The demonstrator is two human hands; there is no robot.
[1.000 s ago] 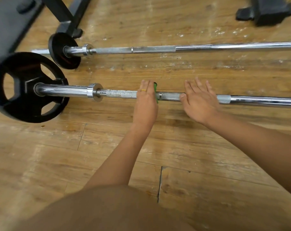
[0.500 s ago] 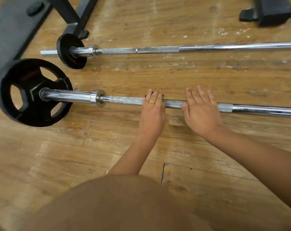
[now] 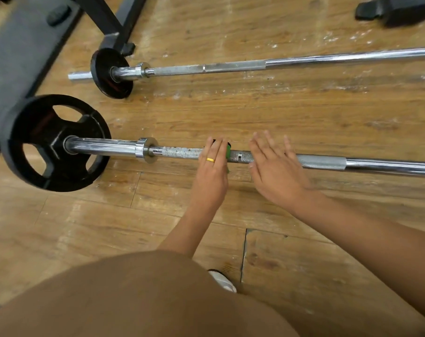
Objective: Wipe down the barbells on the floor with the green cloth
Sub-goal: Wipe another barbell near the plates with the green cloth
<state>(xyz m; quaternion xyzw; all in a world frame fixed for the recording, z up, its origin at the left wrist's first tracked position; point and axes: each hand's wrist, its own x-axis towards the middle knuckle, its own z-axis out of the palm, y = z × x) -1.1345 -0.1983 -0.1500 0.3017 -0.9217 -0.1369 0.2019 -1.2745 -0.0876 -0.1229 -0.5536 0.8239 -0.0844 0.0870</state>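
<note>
Left hand (image 3: 212, 171) with green cloth (image 3: 228, 152) slightly leftward along the near barbell (image 3: 321, 162), nearer its collar (image 3: 144, 150) than before.

Brightness: fairly bright and even, warm indoor tone across the wooden floor (image 3: 304, 113).
Source: overhead and diffuse, no lamp in frame.
Glare: long white streaks along the chrome of the near barbell (image 3: 104, 145) and the far barbell (image 3: 352, 55); pale sheen on the boards at top centre.
Shadows: soft and short, just beside the near barbell on the camera's side and under both forearms.
Blur: slight motion smear on the fingers (image 3: 267, 144) of the right hand (image 3: 277, 171); left hand (image 3: 212, 171) crisper.
Distortion: wide-angle bowing, seen in the curve of both bars toward the right edge; large plate (image 3: 55, 142) stretched at the left.
Focus: brown-clad knee (image 3: 133, 300) soft at the bottom; corners mushy.
</note>
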